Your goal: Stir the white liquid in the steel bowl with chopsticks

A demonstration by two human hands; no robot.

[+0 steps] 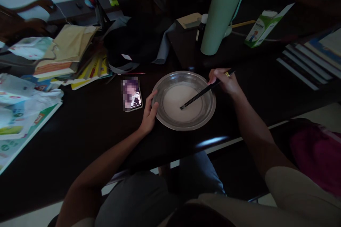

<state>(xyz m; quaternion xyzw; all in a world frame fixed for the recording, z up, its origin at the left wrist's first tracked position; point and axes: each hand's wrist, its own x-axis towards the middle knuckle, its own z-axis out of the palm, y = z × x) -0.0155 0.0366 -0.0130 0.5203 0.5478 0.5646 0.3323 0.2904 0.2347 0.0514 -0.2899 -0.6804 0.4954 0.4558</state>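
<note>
A wide metal bowl (185, 127) stands on the dark table, with a whitish liquid (174, 95) covering its bottom. My left hand (149, 113) grips the bowl's left rim, thumb at the near side and fingers along the edge. In my right hand (226, 81), above the right rim, is a pair of dark chopsticks (199, 95) with gold-coloured bands near the top. They slant down to the left, and their tips are in the liquid near the bowl's middle. A phone (132, 94) with a lit screen lies left of the bowl, close to my left hand.
Behind the bowl stand a tall green bottle (222, 10), a small dark bottle (201, 30) and a green-white box (262, 30). A black bag (135, 39) lies at the back. Books and papers (64, 53) are piled left; more books (306, 64) are stacked right.
</note>
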